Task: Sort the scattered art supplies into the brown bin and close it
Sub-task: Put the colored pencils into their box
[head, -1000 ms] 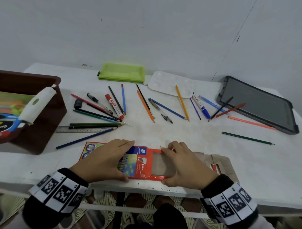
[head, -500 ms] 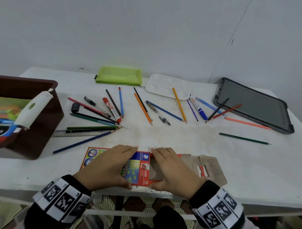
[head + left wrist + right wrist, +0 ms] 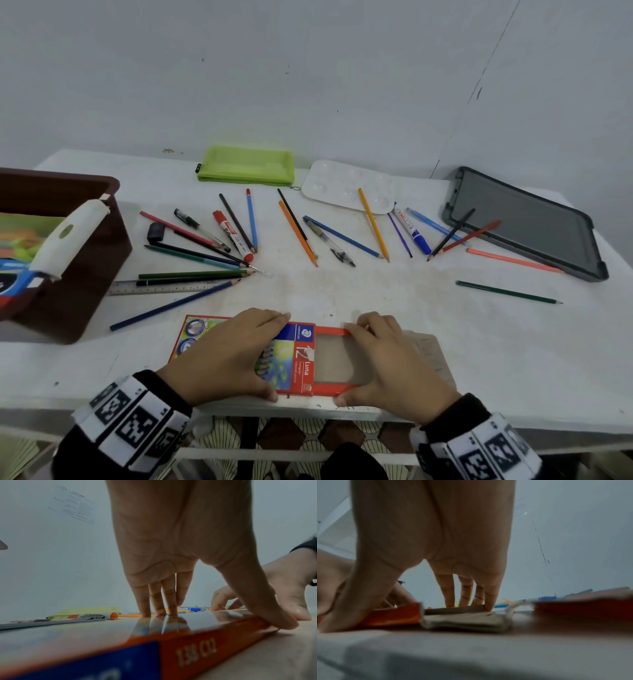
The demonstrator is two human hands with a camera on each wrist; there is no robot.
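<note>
The white table [image 3: 445, 342] is spread wide with supplies, and the brown bin [image 3: 85, 274] is seen at its left edge, open, with a white-handled item and coloured things already inside. Its dark lid [image 3: 527, 222] is left lying far right, well apart from it, with pencil tips resting on its near rim. Against the wall a green pouch [image 3: 246, 166] and a white palette [image 3: 346, 186] are laid side by side. Across the middle, loose pencils, pens and markers [image 3: 233, 234] are fanned out, with a steel ruler [image 3: 161, 287] beside the bin.

At the near edge, the pencil box [image 3: 303, 359] is pinned flat between both hands. The left hand [image 3: 222, 356] is clamped over its printed half, fingers on the far edge and thumb on the near one. The right hand [image 3: 394, 363] is clamped likewise on the windowed end, where the brown tray and flaps [image 3: 464, 619] are exposed.

The empty box appears to be in preparation for refilling; sorting is barely started. Next, a steady hold by one hand would be needed while pencils are gathered by the other.
</note>
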